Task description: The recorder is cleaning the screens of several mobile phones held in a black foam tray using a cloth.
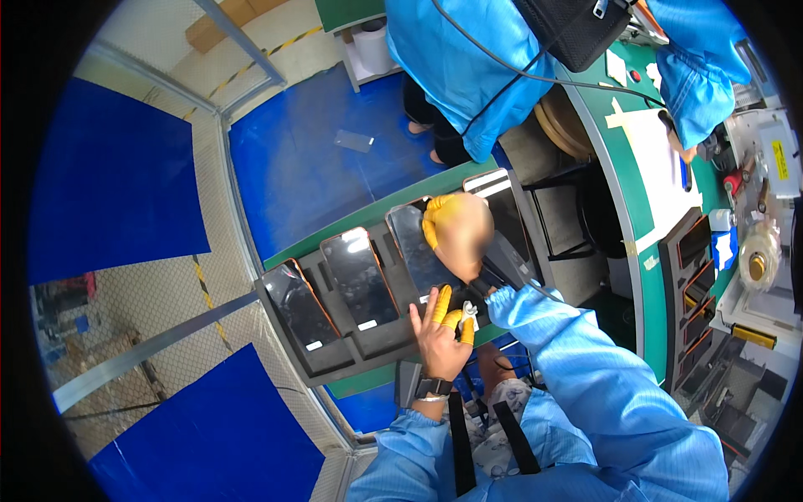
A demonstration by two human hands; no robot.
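A dark foam tray (368,343) holds several phones with black glossy fronts and orange edges. My right hand (462,234), yellow finger cots on its curled fingers, lies over the upper part of the third phone (410,238) from the left. Its palm area is blurred, so what it grips cannot be made out. At the near edge of that phone is my left hand (443,345), with yellow finger cots too and the forefinger stretched toward the glass. A small crumpled whitish piece (470,313) sits at its thumb tip, apparently pinched.
More phones lie to the left (361,272) and right (506,205) in the tray. A person in a blue smock (468,67) stands beyond it. On the right is a green workbench (623,159) with another phone tray (690,293). A mesh fence (230,184) runs along the left.
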